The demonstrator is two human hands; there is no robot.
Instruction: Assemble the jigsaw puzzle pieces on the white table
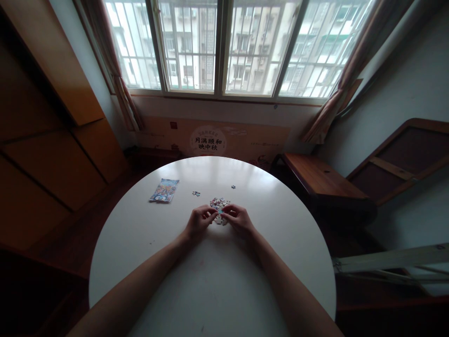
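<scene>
My left hand (200,220) and my right hand (240,218) meet over a small pile of jigsaw puzzle pieces (219,202) on the white round table (168,290). Both hands are closed in a pinch, thumbs against fingertips. Between the fingertips shows a light-blue puzzle piece (220,211); whether it is one piece or two joined is too small to tell. The fingers partly cover the pile, where white backs mix with coloured faces. A few pieces (196,193) lie apart to the left, beyond my left hand. Another small cluster (233,186) sits farther back.
A colourful printed packet or sheet (164,190) lies at the table's back left. Tiny dark specks mark the tabletop. Beyond the table stand a wooden bench (322,180) on the right, orange cabinets (45,164) on the left and a barred window (220,47).
</scene>
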